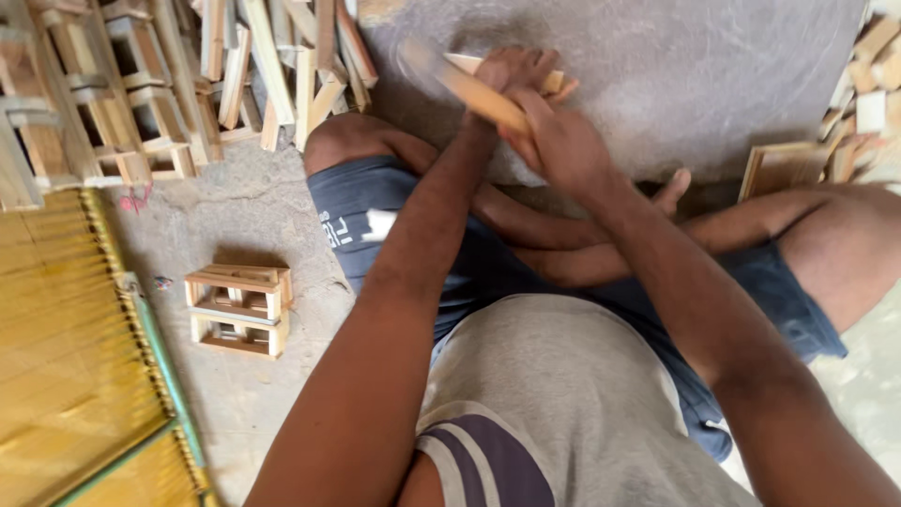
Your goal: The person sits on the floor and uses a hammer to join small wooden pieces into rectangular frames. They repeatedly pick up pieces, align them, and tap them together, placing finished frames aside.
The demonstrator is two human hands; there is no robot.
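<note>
I sit cross-legged on the floor with both hands raised over a grey slab [676,75]. My left hand [514,70] is closed around a small light wooden strip [556,83] whose ends stick out past the fingers. Just below it, my right hand [561,141] grips a wooden handle [465,86]. The handle slants up to the left and is blurred by motion, so its far end cannot be made out. The two hands touch each other above my knees.
A heap of wooden strips [282,56] and small frames [113,113] lies at the top left. A stack of small wooden frames [239,310] stands on the floor left of my knee. A yellow slatted panel [66,357] lies far left, with more offcuts [859,103] and a flat frame [784,167] at right.
</note>
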